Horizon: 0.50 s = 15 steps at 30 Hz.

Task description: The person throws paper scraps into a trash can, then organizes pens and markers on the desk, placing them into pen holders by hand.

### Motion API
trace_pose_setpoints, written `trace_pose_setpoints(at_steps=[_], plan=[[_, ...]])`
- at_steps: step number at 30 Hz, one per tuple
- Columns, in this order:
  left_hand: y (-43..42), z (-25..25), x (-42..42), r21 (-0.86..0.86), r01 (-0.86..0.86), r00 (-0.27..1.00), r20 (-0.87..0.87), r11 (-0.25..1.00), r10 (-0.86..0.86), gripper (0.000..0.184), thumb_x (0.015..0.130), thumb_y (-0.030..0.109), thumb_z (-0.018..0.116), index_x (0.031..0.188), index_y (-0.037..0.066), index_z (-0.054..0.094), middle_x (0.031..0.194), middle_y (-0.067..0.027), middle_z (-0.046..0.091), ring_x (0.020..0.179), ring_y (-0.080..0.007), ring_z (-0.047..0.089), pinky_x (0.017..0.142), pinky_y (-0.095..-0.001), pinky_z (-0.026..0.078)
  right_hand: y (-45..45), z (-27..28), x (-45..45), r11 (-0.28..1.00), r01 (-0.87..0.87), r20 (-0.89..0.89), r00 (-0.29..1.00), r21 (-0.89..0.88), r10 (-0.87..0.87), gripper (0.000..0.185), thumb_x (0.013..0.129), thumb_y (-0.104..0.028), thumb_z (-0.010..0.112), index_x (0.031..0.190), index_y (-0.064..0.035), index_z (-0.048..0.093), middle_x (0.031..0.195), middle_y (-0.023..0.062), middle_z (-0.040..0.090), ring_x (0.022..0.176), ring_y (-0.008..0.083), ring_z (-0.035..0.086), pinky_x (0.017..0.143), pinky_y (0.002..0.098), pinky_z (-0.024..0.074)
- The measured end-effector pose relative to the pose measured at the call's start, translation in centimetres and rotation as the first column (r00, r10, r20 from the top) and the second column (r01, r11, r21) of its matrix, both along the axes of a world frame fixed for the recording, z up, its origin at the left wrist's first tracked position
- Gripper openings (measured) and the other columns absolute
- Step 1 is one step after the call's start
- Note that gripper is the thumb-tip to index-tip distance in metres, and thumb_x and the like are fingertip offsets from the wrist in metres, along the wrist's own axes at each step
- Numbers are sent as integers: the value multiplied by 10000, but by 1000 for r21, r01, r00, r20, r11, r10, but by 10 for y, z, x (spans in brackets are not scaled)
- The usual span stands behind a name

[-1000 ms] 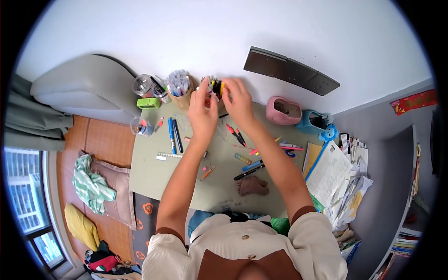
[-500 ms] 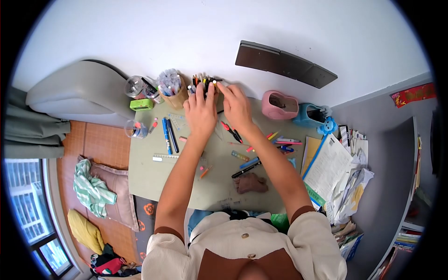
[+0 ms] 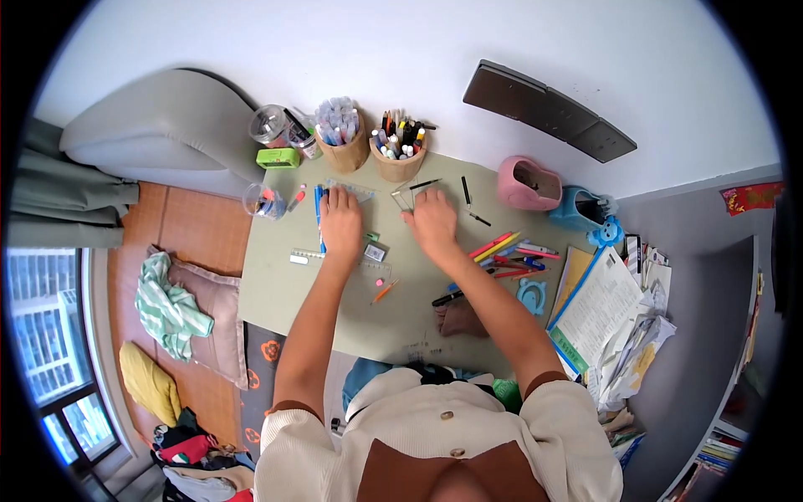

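Note:
My left hand (image 3: 341,224) lies palm down on the desk, fingers forward, beside a blue pen (image 3: 319,201) and over the near edge of a clear plastic ruler (image 3: 361,192). What lies under its palm is hidden. To the right, my right hand (image 3: 433,222) rests palm down with its thumb apart from the fingers. Its fingertips are close to a clear set square (image 3: 405,197) and a thin black pen-like item (image 3: 426,184). Between my forearms lie a small boxed eraser (image 3: 375,252), a pink eraser piece (image 3: 379,283) and an orange pencil (image 3: 385,291).
Two wooden cups stand at the back, a left cup (image 3: 345,157) of capped pens and a right cup (image 3: 396,170) of mixed pens. Loose colored pens (image 3: 506,251), a pink pot (image 3: 529,184), a blue pot (image 3: 577,209) and papers (image 3: 592,293) are on the right.
Both hands have drawn back from the right wooden cup down to the desk surface, leaving that cup in plain sight. The red and black pens near my right hand have gone from that spot.

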State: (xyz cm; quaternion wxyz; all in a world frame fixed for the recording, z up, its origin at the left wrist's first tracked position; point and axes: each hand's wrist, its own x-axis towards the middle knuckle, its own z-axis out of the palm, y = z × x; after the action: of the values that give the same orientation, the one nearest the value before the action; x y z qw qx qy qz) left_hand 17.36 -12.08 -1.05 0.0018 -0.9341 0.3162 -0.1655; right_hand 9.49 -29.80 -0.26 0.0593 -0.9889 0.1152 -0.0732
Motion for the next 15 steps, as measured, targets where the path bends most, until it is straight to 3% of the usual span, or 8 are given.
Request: trace_pose_setpoints(at_steps=[1,4,5,8,10,12,13,15], plan=[[-2,-2,4,61,31,997,70,998,-36,223,824,101,552,985,-16,653,1108,-162,660,1044,-279,607,898,-382,447,1,1,0,999,-27,-21,999,-44,26,345,779,-356,712,924,-45,674,949,81,596,950,232,547,761,360,462],[-16,-4,6,217,1,990,-137,976,29,154,791,98,571,897,26,657,928,-135,684,866,-240,648,799,-368,476,12,-3,7,948,-88,-138,989,-307,47,194,771,-225,655,880,-68,688,880,64,602,906,216,549,728,341,430],[-18,-4,4,256,34,999,7,966,-37,101,779,97,573,833,53,646,803,-85,665,744,-198,636,712,-350,474,13,-4,6,945,-95,-97,993,-313,68,166,761,-195,640,850,-61,681,872,68,604,882,224,553,721,342,432],[-22,4,5,242,54,998,-39,969,-46,106,783,107,569,826,50,647,781,-74,657,744,-194,633,710,-329,459,12,-1,1,949,-116,25,991,-295,129,111,737,-127,611,791,-47,666,852,76,611,833,240,564,704,353,440],[-20,13,2,143,96,995,18,985,-100,145,774,98,583,888,43,655,774,-67,649,730,-189,626,713,-314,445,8,15,-10,965,-131,97,983,-228,156,104,730,-111,615,792,-47,668,843,73,619,833,239,568,701,372,450],[-17,30,-7,19,148,983,105,989,-150,184,767,98,593,929,40,660,773,-66,648,722,-190,623,727,-312,443,4,31,-23,995,-99,220,970,-17,100,115,759,-90,627,849,-37,673,856,70,623,807,209,575,672,351,464],[-19,47,-15,-134,159,986,67,978,-151,239,797,59,614,1027,20,663,792,-71,666,725,-218,644,682,-342,485,2,36,-30,992,-91,278,959,89,63,123,773,-80,633,878,-32,676,862,68,625,794,193,579,658,341,471],[-22,75,-40,-449,43,991,-97,893,-96,241,811,15,614,1049,-6,644,835,-90,671,737,-257,648,682,-366,497,3,33,-44,800,-55,319,932,598,-174,113,816,-46,642,924,-25,667,875,49,617,753,159,589,614,304,484]])
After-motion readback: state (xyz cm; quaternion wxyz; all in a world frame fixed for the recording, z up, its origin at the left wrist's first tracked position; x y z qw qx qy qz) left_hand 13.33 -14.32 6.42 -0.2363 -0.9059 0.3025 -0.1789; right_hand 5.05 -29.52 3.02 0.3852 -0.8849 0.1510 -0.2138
